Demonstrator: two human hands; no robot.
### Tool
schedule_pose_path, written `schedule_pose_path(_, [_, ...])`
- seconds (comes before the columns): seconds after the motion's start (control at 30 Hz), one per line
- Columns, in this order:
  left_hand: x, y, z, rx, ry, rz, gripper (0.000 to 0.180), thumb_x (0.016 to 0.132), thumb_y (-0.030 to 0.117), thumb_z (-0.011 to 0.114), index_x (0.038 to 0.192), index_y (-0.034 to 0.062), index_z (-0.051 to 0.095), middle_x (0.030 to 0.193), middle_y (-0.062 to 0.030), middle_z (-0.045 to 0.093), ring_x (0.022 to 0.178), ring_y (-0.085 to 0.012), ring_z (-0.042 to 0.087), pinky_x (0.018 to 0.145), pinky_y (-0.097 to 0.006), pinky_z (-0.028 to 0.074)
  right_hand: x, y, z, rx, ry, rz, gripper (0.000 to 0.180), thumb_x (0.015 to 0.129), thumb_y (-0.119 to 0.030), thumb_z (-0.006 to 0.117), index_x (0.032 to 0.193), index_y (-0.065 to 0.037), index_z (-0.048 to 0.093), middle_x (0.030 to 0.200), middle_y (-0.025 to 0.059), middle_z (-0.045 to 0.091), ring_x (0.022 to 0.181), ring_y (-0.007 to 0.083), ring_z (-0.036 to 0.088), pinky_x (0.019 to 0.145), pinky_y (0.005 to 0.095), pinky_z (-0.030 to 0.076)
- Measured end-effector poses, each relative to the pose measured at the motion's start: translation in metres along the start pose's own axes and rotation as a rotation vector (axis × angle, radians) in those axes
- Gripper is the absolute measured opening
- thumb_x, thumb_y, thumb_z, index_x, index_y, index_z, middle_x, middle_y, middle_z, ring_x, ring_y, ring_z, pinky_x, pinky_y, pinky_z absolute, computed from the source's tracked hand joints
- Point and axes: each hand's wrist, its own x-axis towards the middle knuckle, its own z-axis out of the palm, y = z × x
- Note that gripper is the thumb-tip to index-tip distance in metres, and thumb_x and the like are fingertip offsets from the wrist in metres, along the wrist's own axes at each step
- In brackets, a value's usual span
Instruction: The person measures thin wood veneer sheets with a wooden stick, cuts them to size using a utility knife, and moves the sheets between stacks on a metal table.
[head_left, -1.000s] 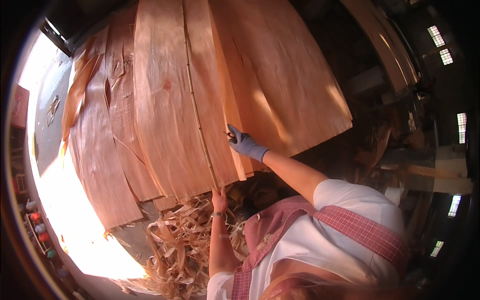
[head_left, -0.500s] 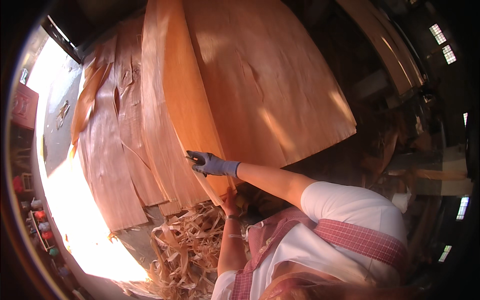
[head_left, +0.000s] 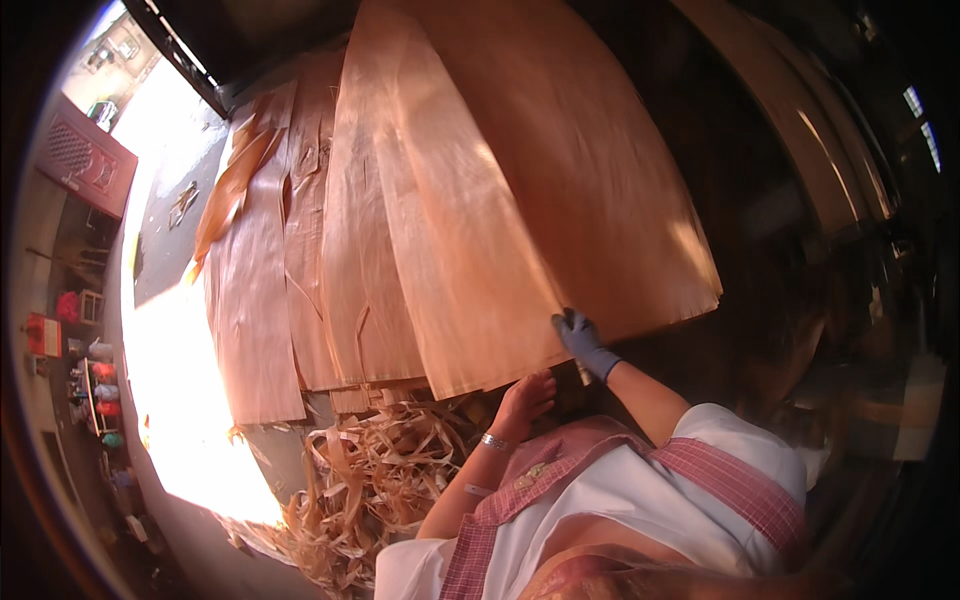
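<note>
Shifted rightward, the gloved right hand (head_left: 583,340) grips the veneer sheet's (head_left: 480,250) edge — bare left hand (head_left: 527,398) curled beneath.

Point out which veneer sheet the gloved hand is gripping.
The big top sheet, widest and rightmost; the right hand grips its near edge. The narrower strips lie to its left.

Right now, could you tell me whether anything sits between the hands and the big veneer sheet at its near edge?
Nothing visible does. The gloved right hand already rests on the near edge of the veneer sheet, and the bare left hand grips just under that edge. The pile of curled veneer scraps lies lower and to the left.
</note>
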Motion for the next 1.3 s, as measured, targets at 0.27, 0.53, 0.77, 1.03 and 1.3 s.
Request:
schedule_pose_path(0.27, [0.001, -0.029, 0.011, 0.125, 0.107, 0.106, 0.037, 0.096, 0.028, 0.058, 0.124, 0.0045, 0.054, 0.103, -0.0070, 0.066, 0.090, -0.0202, 0.067, 0.076, -0.034, 0.056, 0.003, 0.069, -0.188, 0.179, 0.035, 0.016, 0.045, 0.090, -0.026, 0.068, 0.122, 0.003, 0.055, 0.109, 0.0116, 0.067, 0.096, 0.0196, 0.061, 0.086, 0.0333, 0.048])
schedule_pose_path(0.53, [0.087, -0.048, 0.092, 0.617, 0.220, -0.078, 0.069, 0.089, 0.050, 0.061, 0.142, 0.0110, 0.038, 0.140, -0.0146, 0.044, 0.123, -0.0320, 0.048, 0.095, -0.050, 0.045, -0.063, 0.157, -0.334, 0.256, 0.063, 0.222, 0.042, 0.089, -0.030, 0.071, 0.114, 0.000, 0.056, 0.101, 0.0069, 0.064, 0.090, 0.0159, 0.059, 0.084, 0.0320, 0.048])
schedule_pose_path(0.77, [0.193, -0.112, 0.212, 0.744, 0.094, -0.060, 0.093, 0.080, 0.063, 0.066, 0.147, 0.0134, 0.025, 0.142, -0.0154, 0.038, 0.126, -0.0316, 0.043, 0.098, -0.055, 0.039, -0.139, 0.200, -0.466, -0.040, 0.385, 0.290, 0.050, 0.086, -0.039, 0.072, 0.116, -0.004, 0.055, 0.096, 0.0209, 0.063, 0.084, 0.0270, 0.064, 0.075, 0.0373, 0.051])
schedule_pose_path(1.03, [0.322, -0.271, 0.392, 0.340, -0.152, -0.095, 0.019, 0.092, 0.020, 0.066, 0.106, 0.0076, 0.061, 0.090, -0.0022, 0.064, 0.075, -0.0164, 0.062, 0.066, -0.029, 0.053, -0.154, 0.355, -0.666, -0.365, 0.735, -0.160, 0.043, 0.087, -0.037, 0.070, 0.107, -0.001, 0.059, 0.085, 0.0182, 0.065, 0.080, 0.0348, 0.065, 0.069, 0.0403, 0.053])
schedule_pose_path(1.3, [0.371, -0.369, 0.732, 0.585, -0.273, -0.148, 0.034, 0.090, 0.021, 0.066, 0.115, 0.0006, 0.055, 0.097, -0.0112, 0.063, 0.085, -0.0252, 0.065, 0.073, -0.042, 0.058, -0.105, 0.466, -0.924, -0.341, 0.757, -0.022, 0.039, 0.088, -0.037, 0.066, 0.107, -0.002, 0.060, 0.085, 0.0195, 0.067, 0.078, 0.0392, 0.064, 0.066, 0.0460, 0.051])
